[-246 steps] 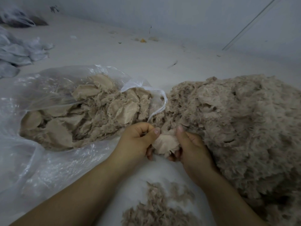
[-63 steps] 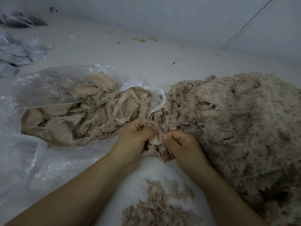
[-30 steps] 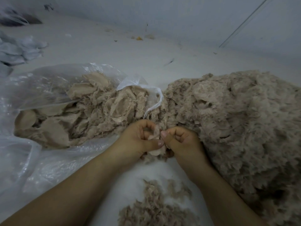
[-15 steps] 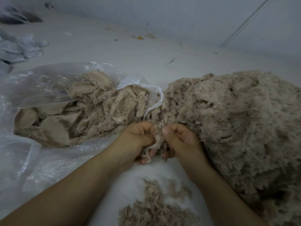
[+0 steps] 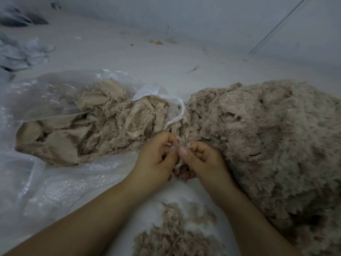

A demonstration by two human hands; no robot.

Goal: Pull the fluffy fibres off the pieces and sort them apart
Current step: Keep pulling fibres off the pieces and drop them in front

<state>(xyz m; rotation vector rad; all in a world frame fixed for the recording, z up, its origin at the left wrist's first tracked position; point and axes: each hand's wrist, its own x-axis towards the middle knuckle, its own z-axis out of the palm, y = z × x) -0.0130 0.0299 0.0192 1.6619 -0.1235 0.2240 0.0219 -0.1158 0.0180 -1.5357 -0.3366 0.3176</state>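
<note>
Head view: the left hand and the right hand meet in the near middle, fingers curled tight, and together they pinch one small piece between thumbs and forefingers. The clear bag of pieces lies to the left, the big fluffy heap to the right, and a little pile of fibres is near the bottom edge. The fibres may tear unevenly, or loose tufts may fall into the wrong pile, because all three lie so close. The piece itself is mostly hidden by the fingers; the heap is cut off at the right.
</note>
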